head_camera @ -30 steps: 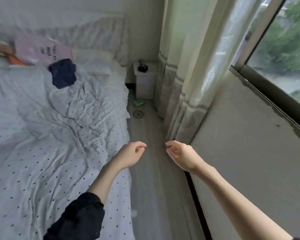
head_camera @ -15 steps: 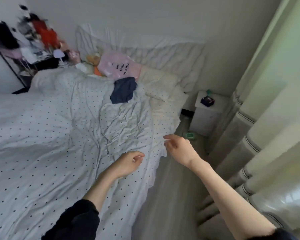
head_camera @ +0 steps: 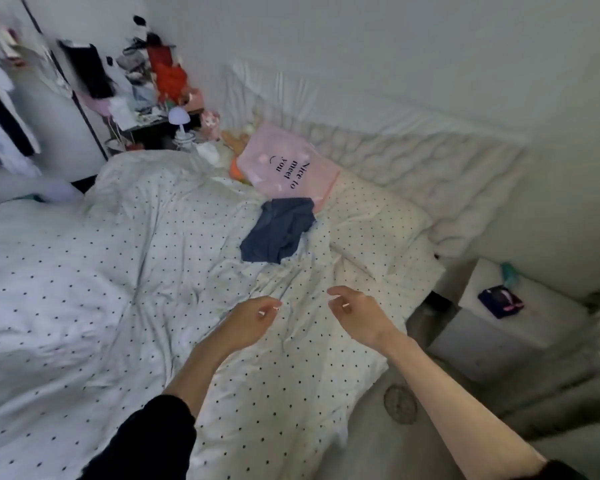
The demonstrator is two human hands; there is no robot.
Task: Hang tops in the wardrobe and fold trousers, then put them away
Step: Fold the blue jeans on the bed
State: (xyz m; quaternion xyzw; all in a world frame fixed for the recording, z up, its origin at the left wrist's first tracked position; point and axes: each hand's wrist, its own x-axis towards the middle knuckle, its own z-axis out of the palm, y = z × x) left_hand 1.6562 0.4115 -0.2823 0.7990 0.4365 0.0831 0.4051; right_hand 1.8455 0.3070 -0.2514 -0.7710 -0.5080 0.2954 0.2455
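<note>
A crumpled dark blue garment (head_camera: 279,230) lies on the dotted white duvet (head_camera: 118,271), just below a pink pillow (head_camera: 286,164) with black lettering. My left hand (head_camera: 253,318) hovers over the bed below the garment, fingers loosely curled and holding nothing. My right hand (head_camera: 355,311) hangs beside it to the right, also loosely curled and empty. Both hands are a forearm's length short of the garment.
A clothes rail with hanging garments (head_camera: 0,109) stands at the far left. A cluttered side table (head_camera: 153,109) with a small lamp sits behind the bed. A white bedside cabinet (head_camera: 520,320) stands at the right. A narrow strip of floor (head_camera: 378,438) runs between bed and cabinet.
The view has swung left, from the window and curtain to the bed. Both hands have come over the duvet, closer to the blue garment, still empty.
</note>
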